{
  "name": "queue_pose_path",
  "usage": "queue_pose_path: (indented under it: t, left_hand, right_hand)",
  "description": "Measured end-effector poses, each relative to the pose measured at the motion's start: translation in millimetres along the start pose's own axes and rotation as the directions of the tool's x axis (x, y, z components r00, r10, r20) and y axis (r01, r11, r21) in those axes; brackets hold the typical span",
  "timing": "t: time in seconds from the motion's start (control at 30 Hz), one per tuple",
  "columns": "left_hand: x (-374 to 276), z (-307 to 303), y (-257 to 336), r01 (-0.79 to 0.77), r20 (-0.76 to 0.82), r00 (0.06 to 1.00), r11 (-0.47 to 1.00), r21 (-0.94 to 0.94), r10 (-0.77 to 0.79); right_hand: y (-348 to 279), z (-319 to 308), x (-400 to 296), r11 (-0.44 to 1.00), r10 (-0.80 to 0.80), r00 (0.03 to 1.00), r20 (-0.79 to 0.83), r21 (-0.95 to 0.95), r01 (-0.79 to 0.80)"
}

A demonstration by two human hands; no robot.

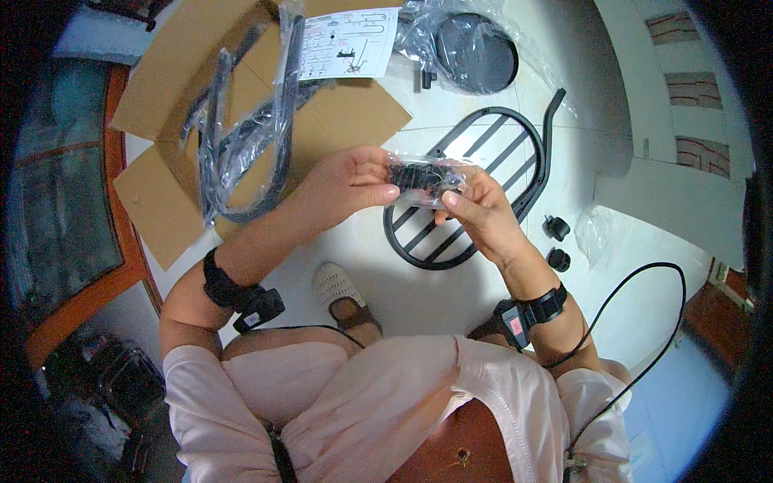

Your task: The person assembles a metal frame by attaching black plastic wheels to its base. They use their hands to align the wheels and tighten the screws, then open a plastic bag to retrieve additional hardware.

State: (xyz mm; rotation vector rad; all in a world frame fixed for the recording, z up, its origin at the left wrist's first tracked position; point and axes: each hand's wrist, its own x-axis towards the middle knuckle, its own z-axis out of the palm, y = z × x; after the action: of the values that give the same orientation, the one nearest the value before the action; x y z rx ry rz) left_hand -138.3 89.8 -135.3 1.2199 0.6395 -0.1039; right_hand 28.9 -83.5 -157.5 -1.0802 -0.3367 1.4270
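Between my two hands is a small clear plastic bag of black hardware parts [423, 179], stretched sideways in front of me. My left hand [365, 181] pinches the bag's left end between thumb and fingers. At the right end, my right hand [474, 199] grips the bag with the thumb on top. Below and behind them, a black oval metal rack with slats [432, 264] lies on the white floor, partly hidden by my right hand. A bent black metal tube [548, 130] runs along the rack's right side. Two black casters [557, 228] sit to the right of the rack.
An opened cardboard box [374, 111] at the upper left holds plastic-wrapped black tubes [284, 139]. A printed instruction sheet [347, 45] lies over it. A black round part [477, 53] under plastic film is at the top. An empty plastic bag [595, 235] lies right of the casters.
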Motion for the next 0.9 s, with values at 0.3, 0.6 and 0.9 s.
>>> queue_pose_path:
  t: [0.3, 0.6, 0.9]
  left_hand:
    - [4, 19, -4, 0.004, -0.007, 1.000, 0.998, 0.060, -0.003]
    - [0, 22, -10, -0.013, 0.037, 0.999, 0.999, 0.053, 0.011]
    - [-6, 22, -21, 0.025, 0.061, 0.998, 1.000, -0.018, -0.023]
  right_hand:
    - [6, -15, -20, 1.000, -0.010, 0.998, 0.060, 0.011, 0.009]
    - [14, -19, -30, 0.997, 0.012, 0.999, 0.043, -0.077, -0.008]
    - [19, -11, -37, 0.996, 0.001, 0.996, 0.089, -0.091, 0.007]
